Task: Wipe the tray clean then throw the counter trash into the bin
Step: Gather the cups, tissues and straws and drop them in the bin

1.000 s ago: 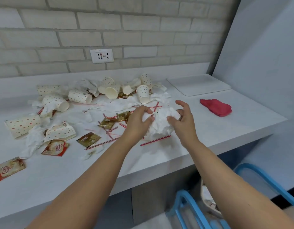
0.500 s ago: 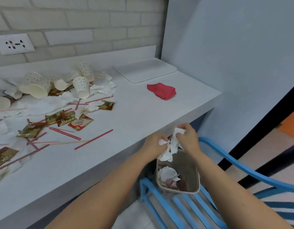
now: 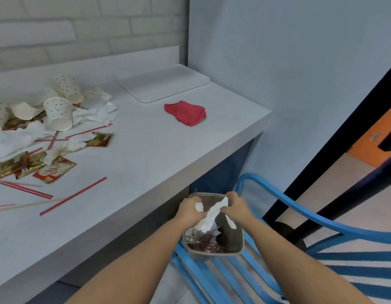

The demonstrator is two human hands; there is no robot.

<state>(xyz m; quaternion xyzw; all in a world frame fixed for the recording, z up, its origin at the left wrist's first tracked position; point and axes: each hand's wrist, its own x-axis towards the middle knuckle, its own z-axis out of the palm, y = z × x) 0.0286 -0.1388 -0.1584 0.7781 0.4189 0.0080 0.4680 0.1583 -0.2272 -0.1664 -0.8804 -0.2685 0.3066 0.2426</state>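
From the head camera, both hands hang over the bin, which stands on the slats of a blue chair just below the counter's near right corner. The left hand has its fingers curled round one end of a crumpled white tissue. The right hand pinches the other end, so the wad stretches between them above the bin's open mouth. Tissue and red-striped scraps already lie inside the bin.

On the counter, the white tray lies flat in the far right corner, against the back wall. The red cloth sits bunched just in front of it, near the right edge. Toward the left edge lie dotted paper cups, loose tissues, sachets and striped straws.
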